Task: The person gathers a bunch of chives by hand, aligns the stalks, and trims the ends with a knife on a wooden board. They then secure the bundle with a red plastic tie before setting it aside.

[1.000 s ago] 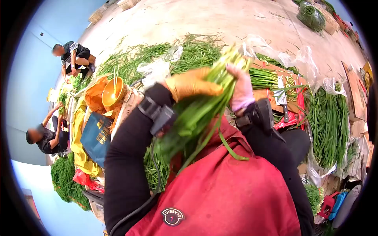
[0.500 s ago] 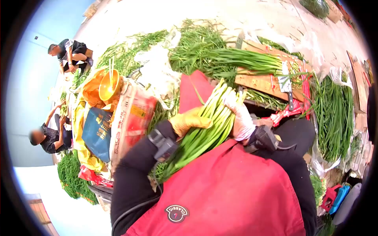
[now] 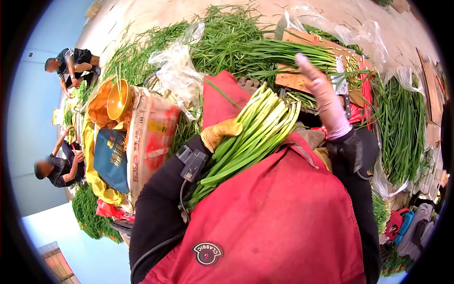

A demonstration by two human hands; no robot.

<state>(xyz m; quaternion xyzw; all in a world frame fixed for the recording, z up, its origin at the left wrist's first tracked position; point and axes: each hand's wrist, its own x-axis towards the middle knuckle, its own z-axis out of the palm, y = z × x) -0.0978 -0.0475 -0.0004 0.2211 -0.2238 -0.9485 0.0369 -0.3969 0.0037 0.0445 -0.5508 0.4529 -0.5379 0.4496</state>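
Observation:
My left hand, in a yellow glove, is closed around a bunch of garlic chives. The bunch slants across my lap, pale stem ends up and to the right, green leaves under my left forearm. Off to the right, my right hand in a pale glove is raised with fingers stretched out, apart from the bunch. It is nearest a wooden board, which carries another bundle of chives, cut stem pieces and a knife with a black handle.
Loose chives and clear plastic lie ahead. At left stands a lined basket with an orange bowl. Two people work at far left. More chives lie in plastic at right.
My right hand has let go of the chives' stem ends and moved up and right toward the board. My left hand still grips the bunch. The view has shifted slightly.

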